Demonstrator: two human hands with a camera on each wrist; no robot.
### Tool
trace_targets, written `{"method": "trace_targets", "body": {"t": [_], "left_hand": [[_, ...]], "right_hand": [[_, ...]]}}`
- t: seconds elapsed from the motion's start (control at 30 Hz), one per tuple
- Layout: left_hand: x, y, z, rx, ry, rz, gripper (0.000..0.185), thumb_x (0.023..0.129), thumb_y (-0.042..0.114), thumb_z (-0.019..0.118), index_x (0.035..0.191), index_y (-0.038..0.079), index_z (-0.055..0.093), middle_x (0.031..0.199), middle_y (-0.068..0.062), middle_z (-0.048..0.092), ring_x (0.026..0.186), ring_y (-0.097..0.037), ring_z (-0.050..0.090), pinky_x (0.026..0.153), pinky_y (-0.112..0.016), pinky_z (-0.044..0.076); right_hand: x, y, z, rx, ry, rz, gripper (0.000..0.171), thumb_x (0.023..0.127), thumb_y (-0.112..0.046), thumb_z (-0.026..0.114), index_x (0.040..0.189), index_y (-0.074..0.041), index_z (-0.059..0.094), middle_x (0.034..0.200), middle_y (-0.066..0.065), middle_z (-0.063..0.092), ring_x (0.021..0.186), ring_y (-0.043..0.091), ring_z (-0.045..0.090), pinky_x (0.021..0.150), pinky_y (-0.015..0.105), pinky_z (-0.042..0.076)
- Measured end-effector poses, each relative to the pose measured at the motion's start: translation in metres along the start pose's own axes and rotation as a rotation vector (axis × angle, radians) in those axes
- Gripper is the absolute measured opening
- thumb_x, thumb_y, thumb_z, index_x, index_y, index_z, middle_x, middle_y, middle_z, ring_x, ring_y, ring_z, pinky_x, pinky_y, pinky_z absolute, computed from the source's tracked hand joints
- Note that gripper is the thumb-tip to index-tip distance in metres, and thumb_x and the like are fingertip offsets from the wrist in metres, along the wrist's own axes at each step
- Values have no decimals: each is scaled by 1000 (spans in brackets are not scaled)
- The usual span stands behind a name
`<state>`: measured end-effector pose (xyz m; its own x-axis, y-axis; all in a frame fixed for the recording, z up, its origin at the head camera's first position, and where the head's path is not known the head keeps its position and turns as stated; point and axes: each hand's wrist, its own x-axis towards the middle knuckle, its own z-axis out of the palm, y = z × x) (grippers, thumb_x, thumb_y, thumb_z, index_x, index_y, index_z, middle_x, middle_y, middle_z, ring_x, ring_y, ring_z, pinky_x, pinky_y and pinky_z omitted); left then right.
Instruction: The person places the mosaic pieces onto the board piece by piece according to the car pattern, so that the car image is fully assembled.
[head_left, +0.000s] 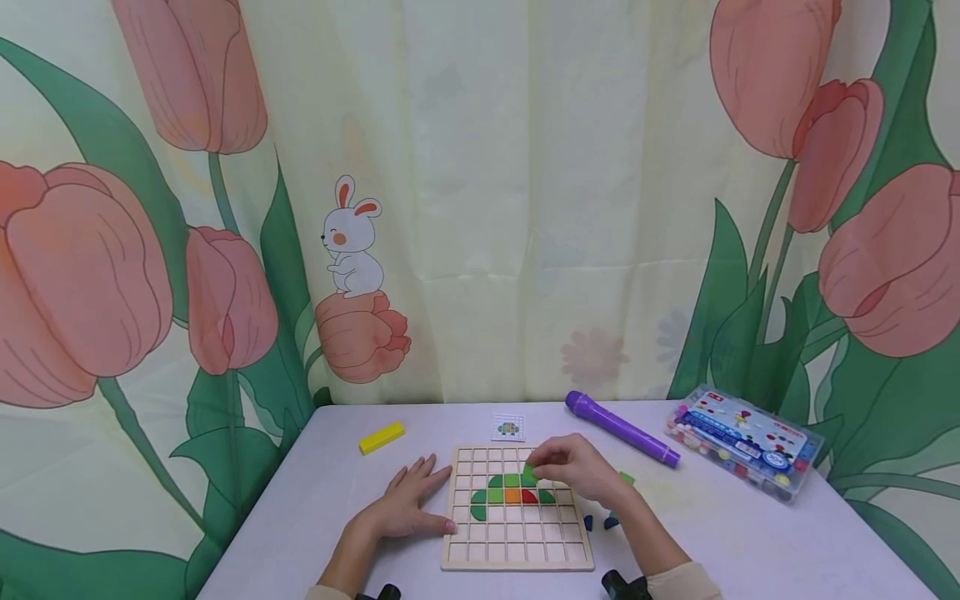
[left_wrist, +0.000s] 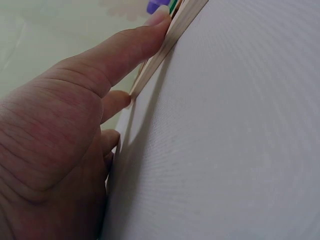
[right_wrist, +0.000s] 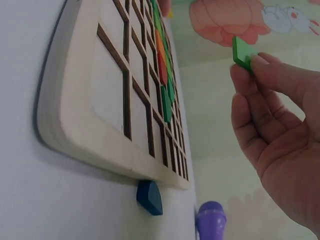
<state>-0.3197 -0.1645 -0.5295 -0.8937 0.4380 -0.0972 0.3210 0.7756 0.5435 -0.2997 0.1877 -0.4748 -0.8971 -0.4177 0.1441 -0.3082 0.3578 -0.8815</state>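
Light-green squarish tile [right_wrist: 244,51] sits at the fingertips of the right hand [head_left: 581,471], which pinches it between thumb and fingers; it lies to the left of the knuckles in the head view, over the right half of the wooden grid board [head_left: 517,568]. The relation that matters is vertical: the tile is raised off the board, above a spot just right of the light-green square [head_left: 512,481] and beyond the red piece [head_left: 529,497], though the cell beneath is hidden. The right hand is much the nearer; the left hand [head_left: 405,508] is well apart. The tile looks about as long as wide, so no long axis stands out; in the right wrist view it is tilted, one corner pointing away from the fingertips.

The left hand grips nothing, its fingers spread beside the board and its thumb touching the left edge. On the board, the orange square [head_left: 512,496] adjoins the red piece, with a dark-green rounded piece [head_left: 546,497] to the right. A blue piece [right_wrist: 150,198] lies just beside the board's right edge on the table [head_left: 405,567]. Farther out are the pattern card [head_left: 508,428], yellow bar [head_left: 382,438], purple microphone [head_left: 622,429] and clear bead box [head_left: 746,442]
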Motion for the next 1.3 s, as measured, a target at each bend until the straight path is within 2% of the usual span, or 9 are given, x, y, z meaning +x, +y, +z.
{"method": "trace_targets", "body": {"t": [0.23,0.47,0.63,0.87,0.93,1.3], "left_hand": [[-1,1,0,1,-1,1,102,75,70,79,160,25,43,173,-16,23,162,-38,12,129,-66,4],[1,-1,-1,8,-1,5,102,76,71,78,160,26,43,173,-16,23,162,-39,12,129,-66,4],[1,-1,-1,5,-9,-1,102,76,72,77,161,28,42,173,-15,22,163,-37,11,129,-66,3],[2,0,-2,1,-4,2,103,75,73,77,161,29,42,174,-14,21,163,-38,10,129,-66,3],[2,0,-2,0,-1,4,103,75,73,77,161,28,42,174,-14,21,162,-38,10,129,-66,2],[1,0,-2,-1,-6,6,102,75,71,78,160,27,42,173,-15,22,162,-39,11,129,-67,3]], "right_hand": [[10,-10,18,-30,-26,-29,16,96,-8,73,111,-5,79,108,14,77,95,19,71,82,20,58],[19,-18,32,-50,-34,-47,15,96,-6,73,107,-13,80,103,6,77,91,18,69,79,21,59],[24,-23,40,-79,-39,-84,15,95,-6,73,108,-9,80,102,5,78,87,15,67,78,22,57],[25,-26,49,-90,-38,-30,16,96,-7,72,108,-13,81,102,-1,77,88,16,63,79,23,54],[25,-25,51,-93,-41,-22,16,96,-6,72,108,-11,81,102,-1,77,88,16,63,79,23,54],[21,-17,57,-139,-58,-4,14,93,-3,74,102,-11,81,100,-1,76,90,14,65,81,26,55]]}}
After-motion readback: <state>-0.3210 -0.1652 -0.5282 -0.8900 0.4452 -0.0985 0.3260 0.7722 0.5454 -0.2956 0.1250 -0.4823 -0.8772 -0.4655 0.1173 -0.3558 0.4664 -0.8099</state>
